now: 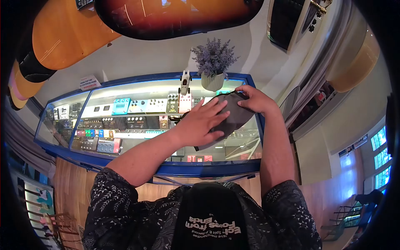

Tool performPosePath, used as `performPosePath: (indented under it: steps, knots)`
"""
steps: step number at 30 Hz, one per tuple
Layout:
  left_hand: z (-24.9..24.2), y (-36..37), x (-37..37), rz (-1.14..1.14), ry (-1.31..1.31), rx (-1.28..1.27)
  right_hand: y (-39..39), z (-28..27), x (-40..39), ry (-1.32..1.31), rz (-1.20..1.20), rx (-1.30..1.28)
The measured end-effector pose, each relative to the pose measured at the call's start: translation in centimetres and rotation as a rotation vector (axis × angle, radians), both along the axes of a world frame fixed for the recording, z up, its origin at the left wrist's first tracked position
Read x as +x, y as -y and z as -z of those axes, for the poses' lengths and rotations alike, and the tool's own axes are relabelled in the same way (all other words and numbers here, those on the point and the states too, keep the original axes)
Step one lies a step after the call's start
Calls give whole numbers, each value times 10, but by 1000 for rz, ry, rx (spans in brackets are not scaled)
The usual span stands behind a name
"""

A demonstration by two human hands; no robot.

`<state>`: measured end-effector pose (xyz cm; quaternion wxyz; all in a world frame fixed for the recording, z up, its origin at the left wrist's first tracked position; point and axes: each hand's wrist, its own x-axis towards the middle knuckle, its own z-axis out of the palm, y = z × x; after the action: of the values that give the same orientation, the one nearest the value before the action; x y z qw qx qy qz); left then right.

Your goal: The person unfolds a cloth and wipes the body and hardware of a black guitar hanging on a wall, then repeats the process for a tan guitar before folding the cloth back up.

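Note:
A dark, flat cloth pouch [234, 121] with a black edge lies over the glass top of a display case. My left hand [204, 121] rests palm down across its left part with the fingers spread. At the upper right corner, my right hand [255, 100] pinches the pouch's edge between thumb and fingers. A short black cord or strap [175, 119] sticks out to the left of my left hand. What is inside the pouch, if anything, is hidden.
The blue-framed display case [200, 168] holds several rows of effects pedals [121, 106]. On its back edge stand a potted lavender plant [212, 82], a white toy car [185, 82] and a small sign [89, 82]. Guitar bodies [66, 35] hang beyond.

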<state>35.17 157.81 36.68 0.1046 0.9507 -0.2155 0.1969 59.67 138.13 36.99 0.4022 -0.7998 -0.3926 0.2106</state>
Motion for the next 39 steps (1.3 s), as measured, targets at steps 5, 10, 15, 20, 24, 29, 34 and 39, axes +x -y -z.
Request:
performPosePath:
  steps: [5, 10, 15, 20, 24, 29, 34, 39]
  knots:
    - [12, -10, -6, 21, -191, 134, 9, 19, 32, -90, 187, 10]
    - [13, -8, -10, -1, -201, 161, 1, 13, 16, -145, 197, 5]
    - [10, -5, -14, -38, -206, 151, -4, -17, -19, -153, 119, 113]
    - [10, -7, -12, -74, -240, 55, -19, -52, -75, -134, -66, 214]
    - [3, -8, -7, -157, -324, 0, -35, -63, -114, -295, -199, 197]
    - [-17, -31, -10, -51, -465, -164, -59, -41, -129, 66, -336, 119]
    - [-30, -92, -22, -111, -417, -201, -67, -38, -141, 140, -351, 110]
    - [-49, -101, -31, -366, -133, -244, -71, -26, -150, 337, -458, 159]
